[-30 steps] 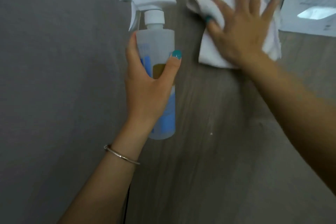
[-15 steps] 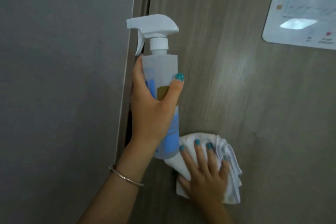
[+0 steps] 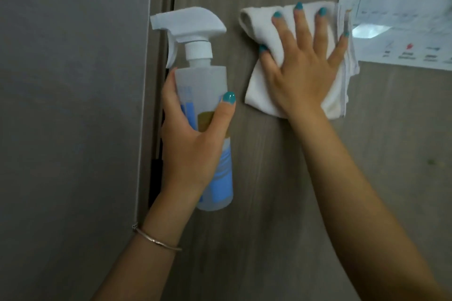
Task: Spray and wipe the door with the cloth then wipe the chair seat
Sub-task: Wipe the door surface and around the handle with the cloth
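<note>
The brown wood-grain door (image 3: 281, 190) fills the centre and right of the frame, with a grey wall (image 3: 68, 105) down the left. In the upper right corner a white printed sheet (image 3: 403, 7) is stuck to the door. Our right hand (image 3: 303, 68) lies flat with fingers spread, pressing a folded white cloth (image 3: 256, 85) against the door just left of the sheet. Our left hand (image 3: 193, 149) is wrapped tightly around an upright spray bottle (image 3: 203, 76) at centre left, nozzle pointing left, trigger untouched. A thin bracelet (image 3: 156, 241) circles the left wrist.
</note>
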